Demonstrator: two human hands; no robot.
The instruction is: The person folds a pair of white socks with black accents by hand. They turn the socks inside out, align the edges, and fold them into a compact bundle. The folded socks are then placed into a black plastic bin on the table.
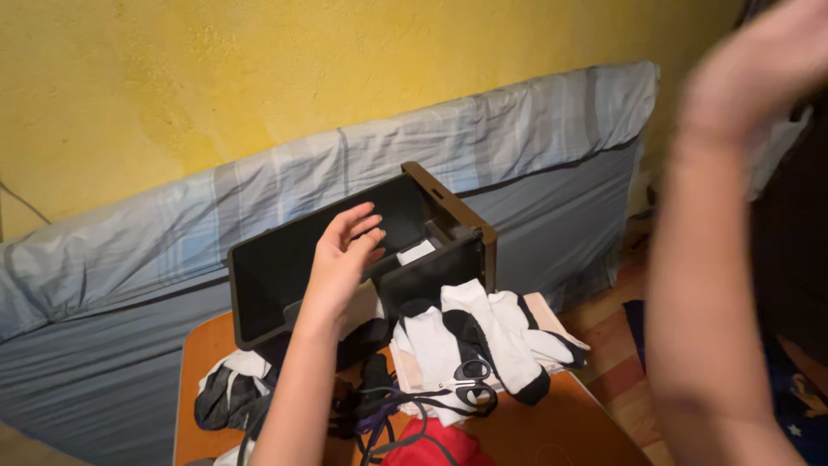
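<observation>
Left hand (pixel 345 250) open, fingers spread at the dark box (pixel 362 250) tipped on the table (pixel 203 354); right hand (pixel 759 65) raised, blurred, grip unclear; better to steady the box wall firmly, clear of socks (pixel 483 341) and scissors (pixel 473 380).

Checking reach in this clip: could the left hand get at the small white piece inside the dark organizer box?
Probably yes. The left hand hangs open right at the mouth of the dark organizer box, and the small white piece lies just beyond its fingertips. Only a low divider stands near it; nothing covers it.
</observation>
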